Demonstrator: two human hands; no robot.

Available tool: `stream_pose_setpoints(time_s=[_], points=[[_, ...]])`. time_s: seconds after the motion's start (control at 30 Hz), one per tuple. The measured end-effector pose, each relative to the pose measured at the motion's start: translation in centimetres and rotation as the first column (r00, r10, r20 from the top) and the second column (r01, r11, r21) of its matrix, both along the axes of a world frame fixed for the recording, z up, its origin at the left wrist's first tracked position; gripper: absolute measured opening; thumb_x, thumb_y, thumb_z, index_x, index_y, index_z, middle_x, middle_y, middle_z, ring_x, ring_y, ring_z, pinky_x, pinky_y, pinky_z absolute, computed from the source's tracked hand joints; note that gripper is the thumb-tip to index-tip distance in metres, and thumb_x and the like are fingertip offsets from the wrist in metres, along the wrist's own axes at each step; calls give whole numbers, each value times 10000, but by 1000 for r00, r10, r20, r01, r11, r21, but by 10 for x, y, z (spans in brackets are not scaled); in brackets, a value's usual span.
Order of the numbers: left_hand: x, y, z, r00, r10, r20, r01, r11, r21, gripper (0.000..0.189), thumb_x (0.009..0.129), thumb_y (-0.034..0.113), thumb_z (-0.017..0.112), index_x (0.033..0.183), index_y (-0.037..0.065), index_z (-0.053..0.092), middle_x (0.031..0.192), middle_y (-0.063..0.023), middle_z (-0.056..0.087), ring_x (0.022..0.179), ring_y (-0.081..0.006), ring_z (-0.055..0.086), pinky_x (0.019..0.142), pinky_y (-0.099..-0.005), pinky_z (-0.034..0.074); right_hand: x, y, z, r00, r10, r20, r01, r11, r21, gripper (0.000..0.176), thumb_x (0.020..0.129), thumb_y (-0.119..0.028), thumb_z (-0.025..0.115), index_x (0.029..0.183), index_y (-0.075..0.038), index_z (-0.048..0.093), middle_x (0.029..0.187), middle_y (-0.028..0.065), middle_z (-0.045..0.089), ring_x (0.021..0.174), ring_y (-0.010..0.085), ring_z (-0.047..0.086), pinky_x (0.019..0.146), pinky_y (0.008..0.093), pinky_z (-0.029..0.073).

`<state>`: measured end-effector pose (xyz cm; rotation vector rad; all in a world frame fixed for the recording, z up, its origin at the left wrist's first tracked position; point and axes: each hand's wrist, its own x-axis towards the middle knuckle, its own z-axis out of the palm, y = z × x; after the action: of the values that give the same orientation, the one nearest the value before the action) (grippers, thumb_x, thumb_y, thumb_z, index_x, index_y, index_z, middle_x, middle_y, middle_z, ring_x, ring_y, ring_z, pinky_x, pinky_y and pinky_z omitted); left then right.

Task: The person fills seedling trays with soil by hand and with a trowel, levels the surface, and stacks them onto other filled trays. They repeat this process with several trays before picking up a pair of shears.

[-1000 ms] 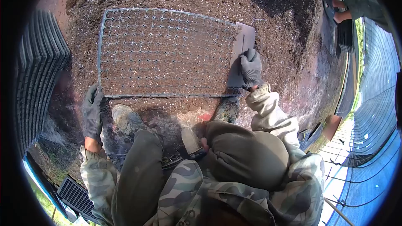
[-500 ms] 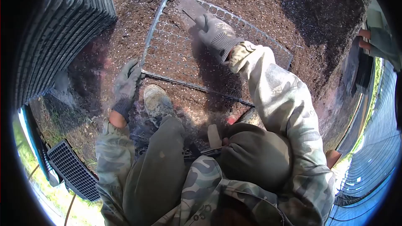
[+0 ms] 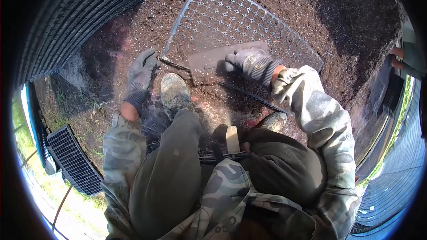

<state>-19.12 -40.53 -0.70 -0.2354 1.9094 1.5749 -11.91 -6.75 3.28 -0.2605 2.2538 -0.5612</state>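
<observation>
A black seedling tray (image 3: 240, 6) lies on the dark soil, its cells filled and their pale rims showing over the far part. My right hand (image 3: 254, 63), in a grey glove, grips a flat brown scraper board (image 3: 207, 62) across the tray's near edge. Its thin handle partly shows by my fingers, and part of the board is under the hand. My left hand (image 3: 142, 72), also gloved, rests with fingers stretched out beside the tray's near left corner, holding nothing.
Tall stacks of black trays (image 3: 75, 22) stand at the left. Another tray (image 3: 74, 162) lies on grass at lower left. Heaped potting soil (image 3: 351, 22) spreads behind and to the right. My boot (image 3: 175, 91) is close to the tray. Another person's hands (image 3: 397, 58) show at the far right.
My right hand has drawn the scraper board from the tray's far left corner to its near edge, uncovering cell rims. My left hand has stayed near the corner.
</observation>
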Motion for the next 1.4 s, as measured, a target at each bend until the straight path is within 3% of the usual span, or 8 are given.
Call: stream_pose_setpoints(time_s=[0.37, 0.53, 0.63, 0.7, 0.83, 1.07, 1.27, 1.4], points=[[9, 7, 5, 915, -284, -286, 163, 910, -381, 297, 943, 131, 540, 1213, 13, 568, 1087, -88, 649, 963, -145, 592, 862, -267, 451, 160, 140, 36, 870, 139, 474, -423, 705, 570, 347, 973, -308, 458, 1296, -205, 528, 1329, 112, 505, 1241, 280, 489, 1037, 378, 427], [2, 18, 20, 801, -553, -227, 306, 706, -638, 264, 923, 176, 514, 1118, 34, 619, 1031, -143, 659, 954, -228, 623, 843, -319, 465, 324, 268, -23, 971, -219, 96, 39, 542, 839, 279, 946, -296, 462, 1152, -185, 613, 1146, 92, 585, 1157, 258, 506, 984, 384, 421], [-16, 31, 22, 745, -628, -225, 351, 656, -669, 268, 870, 173, 499, 1062, 36, 625, 945, -176, 645, 891, -297, 621, 805, -355, 471, 304, 266, 32, 963, 141, 231, -260, 726, 637, 284, 905, -253, 526, 1158, -158, 614, 1058, 100, 626, 1080, 280, 562, 922, 398, 462], [-34, 50, 34, 700, -707, -106, 420, 526, -740, 255, 825, 174, 489, 1002, 60, 633, 914, -172, 639, 879, -332, 612, 791, -389, 475, 258, 228, 51, 823, -527, 212, 251, 672, 696, 365, 907, -178, 541, 1271, -157, 558, 1236, 106, 606, 1140, 264, 576, 948, 377, 474], [-72, 87, 26, 635, -765, -107, 397, 443, -804, 267, 839, 198, 482, 1031, 90, 634, 962, -172, 645, 947, -332, 615, 828, -414, 477, 259, 229, -17, 464, -872, -158, 880, 432, 197, 353, 875, -109, 557, 1227, -83, 574, 1080, 126, 672, 993, 245, 649, 867, 324, 496], [-137, 177, 24, 664, -748, -10, 396, 363, -843, 298, 877, 224, 471, 1108, 114, 625, 1160, -159, 618, 1071, -333, 598, 909, -428, 473, 271, 224, -78, 218, -950, -225, 972, 232, -40, 367, 888, -91, 525, 1248, -18, 527, 1019, 114, 660, 889, 222, 639, 798, 316, 499], [-164, 217, 21, 552, -791, -264, 213, 440, -872, 372, 848, 186, 523, 1211, 133, 584, 1169, -169, 616, 1074, -336, 600, 931, -429, 476, 259, 196, -58, -259, -934, 245, 880, -333, -339, 307, 897, -22, 515, 1199, 8, 564, 992, 35, 643, 795, 113, 594, 699, 244, 486], [-154, 254, 29, 397, -918, -20, 125, 76, -989, 294, 811, 189, 564, 1090, 122, 629, 1028, -157, 639, 1014, -330, 610, 867, -431, 499, 257, 190, -59, -326, -926, 189, 867, -372, -330, 290, 918, -37, 524, 1203, -3, 568, 983, 35, 647, 810, 116, 600, 712, 242, 487]])
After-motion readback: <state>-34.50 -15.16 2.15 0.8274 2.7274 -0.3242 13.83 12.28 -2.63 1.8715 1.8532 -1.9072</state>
